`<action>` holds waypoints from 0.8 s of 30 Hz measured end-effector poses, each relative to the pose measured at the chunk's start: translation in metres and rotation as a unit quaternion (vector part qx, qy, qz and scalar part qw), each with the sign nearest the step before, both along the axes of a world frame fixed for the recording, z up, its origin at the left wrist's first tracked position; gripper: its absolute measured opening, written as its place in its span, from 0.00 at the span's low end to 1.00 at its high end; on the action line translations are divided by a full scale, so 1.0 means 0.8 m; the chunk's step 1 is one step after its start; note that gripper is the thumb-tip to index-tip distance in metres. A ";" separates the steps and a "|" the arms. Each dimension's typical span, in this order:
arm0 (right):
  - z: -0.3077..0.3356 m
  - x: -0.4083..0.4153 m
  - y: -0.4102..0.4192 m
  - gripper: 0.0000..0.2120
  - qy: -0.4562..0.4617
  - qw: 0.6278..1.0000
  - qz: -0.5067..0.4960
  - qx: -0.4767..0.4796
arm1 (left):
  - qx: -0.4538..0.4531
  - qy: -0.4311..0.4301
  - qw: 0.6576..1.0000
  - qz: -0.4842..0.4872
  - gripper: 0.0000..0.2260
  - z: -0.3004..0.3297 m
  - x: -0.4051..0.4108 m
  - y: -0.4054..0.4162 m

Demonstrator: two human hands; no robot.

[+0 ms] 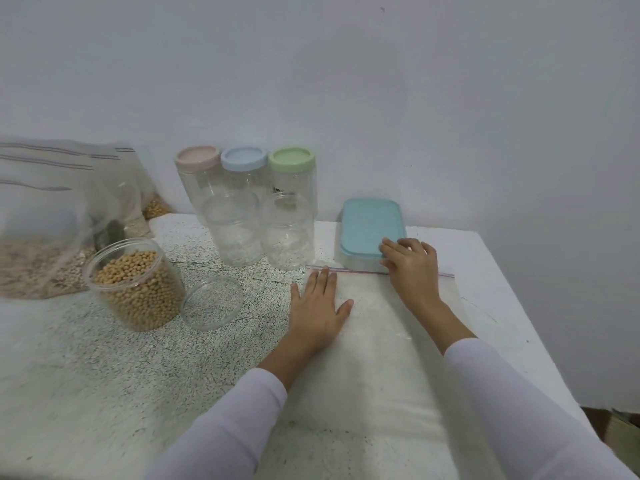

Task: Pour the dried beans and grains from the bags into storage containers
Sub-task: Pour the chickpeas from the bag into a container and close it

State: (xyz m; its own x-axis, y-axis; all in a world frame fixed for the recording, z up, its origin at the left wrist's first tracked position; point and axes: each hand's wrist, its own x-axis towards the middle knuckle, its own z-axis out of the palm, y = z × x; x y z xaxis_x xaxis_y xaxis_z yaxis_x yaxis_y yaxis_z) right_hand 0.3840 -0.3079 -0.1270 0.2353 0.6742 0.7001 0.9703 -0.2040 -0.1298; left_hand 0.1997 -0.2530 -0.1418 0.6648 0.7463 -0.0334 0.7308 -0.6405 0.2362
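Observation:
A clear zip bag [381,358] lies flat on the table in front of me, its red-and-blue zip strip [349,270] at the far end. My left hand [320,308] presses flat on the bag's left part, fingers straight. My right hand [410,266] rests at the zip strip with fingers bent, touching the edge of a rectangular box with a teal lid [370,226]. An open jar of yellow beans [136,284] stands at the left, its clear lid [212,303] lying beside it. Two open clear jars [235,230] [289,233] stand behind the bag.
Three lidded jars stand at the wall: pink [197,159], blue [244,159], green [292,161]. Large bags of grains and beans [45,237] fill the far left. The speckled table [104,375] ends at its right edge [540,341], with a wall close behind.

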 end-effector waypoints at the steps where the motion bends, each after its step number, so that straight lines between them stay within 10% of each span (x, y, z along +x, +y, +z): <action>1: 0.004 -0.001 0.001 0.17 -0.003 1.000 -0.002 -0.007 | 0.002 -0.007 1.000 0.000 0.29 0.000 -0.001 0.000; 13: 0.044 -0.130 0.042 0.12 0.080 0.978 0.180 0.064 | 0.194 -0.375 0.905 0.053 0.12 0.066 -0.079 0.037; 18: 0.061 -0.230 0.083 0.14 0.194 0.920 0.268 -0.210 | 0.244 -0.421 0.862 0.142 0.12 0.134 -0.171 0.078; 24: 0.044 -0.302 0.128 0.50 0.102 0.860 0.229 -0.444 | 0.118 -0.371 0.870 0.303 0.13 0.149 -0.286 0.146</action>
